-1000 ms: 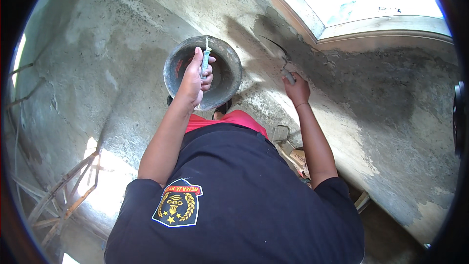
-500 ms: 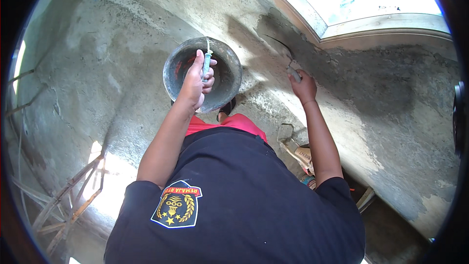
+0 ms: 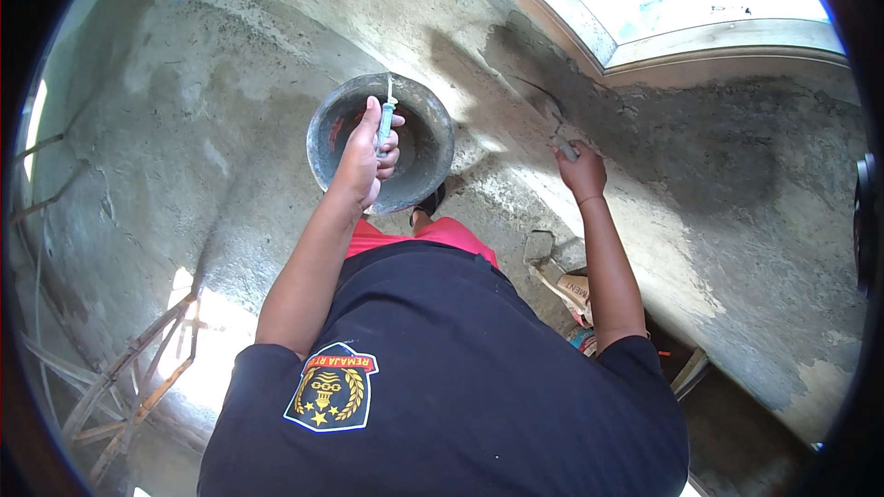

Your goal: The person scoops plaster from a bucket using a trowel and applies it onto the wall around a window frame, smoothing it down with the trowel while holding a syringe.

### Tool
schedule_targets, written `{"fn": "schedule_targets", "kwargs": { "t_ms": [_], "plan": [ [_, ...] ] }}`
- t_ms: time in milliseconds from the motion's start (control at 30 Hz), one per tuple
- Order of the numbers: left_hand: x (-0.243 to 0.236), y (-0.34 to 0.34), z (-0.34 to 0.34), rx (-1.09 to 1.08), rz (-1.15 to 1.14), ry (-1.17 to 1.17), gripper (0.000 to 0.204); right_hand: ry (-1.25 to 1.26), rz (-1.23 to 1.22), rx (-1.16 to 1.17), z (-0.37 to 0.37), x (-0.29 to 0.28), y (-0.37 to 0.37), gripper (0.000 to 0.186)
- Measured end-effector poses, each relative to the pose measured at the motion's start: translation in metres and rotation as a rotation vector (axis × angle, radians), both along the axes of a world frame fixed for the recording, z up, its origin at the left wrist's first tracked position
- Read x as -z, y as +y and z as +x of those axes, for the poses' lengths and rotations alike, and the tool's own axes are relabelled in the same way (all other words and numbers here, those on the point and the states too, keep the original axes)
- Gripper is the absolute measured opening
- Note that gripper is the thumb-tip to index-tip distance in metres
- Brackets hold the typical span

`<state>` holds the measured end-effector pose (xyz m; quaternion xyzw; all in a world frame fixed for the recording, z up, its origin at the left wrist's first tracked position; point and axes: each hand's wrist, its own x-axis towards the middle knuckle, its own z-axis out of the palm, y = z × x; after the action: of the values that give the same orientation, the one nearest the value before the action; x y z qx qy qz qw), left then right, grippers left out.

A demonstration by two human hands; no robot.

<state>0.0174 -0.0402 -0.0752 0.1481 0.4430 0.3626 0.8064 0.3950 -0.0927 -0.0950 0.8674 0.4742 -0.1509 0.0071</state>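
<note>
The left hand [image 3: 361, 166] is gripping a teal-handled hand tool [image 3: 386, 127]: its fingers are curling round the handle, and the thumb is lying lengthwise along it, probably to steady the tilt. The tool is pointing away past the thumb tip, its shank overlapping the bucket [image 3: 430, 152] beyond those fingers; whatever is dripping there would likely be landing inside. The bucket is opening upward just in front of a dark shoe [image 3: 426, 208], presumably for easy reach.

To the right of those fingers, well apart, the right hand [image 3: 584, 172] is wrapping its fingers round a grey-handled trowel [image 3: 564, 148], pressed together as far as they are showing; whether the thumb is meeting them I cannot tell. The handle is reaching out ahead of the knuckles toward the wall [image 3: 645, 198], an angle that seems suited to keeping the blade close along the surface.

The teal handle is looking smeared with grey, and its narrow shank is showing pale; its blade I cannot make out. The trowel's handle is looking dull and crusted, and a thin dark curve beyond its neck is perhaps marking the blade's edge.

Beyond the right fingers a dark, damp-looking patch [image 3: 727, 138] is spreading over the wall, and farther off a pale window frame [image 3: 737, 42] is edging bright glare.
</note>
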Motion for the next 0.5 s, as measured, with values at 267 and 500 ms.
{"fn": "schedule_targets", "kwargs": {
  "t_ms": [267, 500],
  "plan": [
    [0.001, -0.006, 0.003, 0.022, -0.011, -0.002, 0.066, -0.059, 0.023, -0.071, 0.007, 0.003, 0.014, 0.048],
    [0.002, -0.013, -0.002, 0.003, -0.014, -0.005, 0.066, 0.017, -0.019, -0.048, -0.004, -0.012, -0.004, 0.047]
  ]
}}
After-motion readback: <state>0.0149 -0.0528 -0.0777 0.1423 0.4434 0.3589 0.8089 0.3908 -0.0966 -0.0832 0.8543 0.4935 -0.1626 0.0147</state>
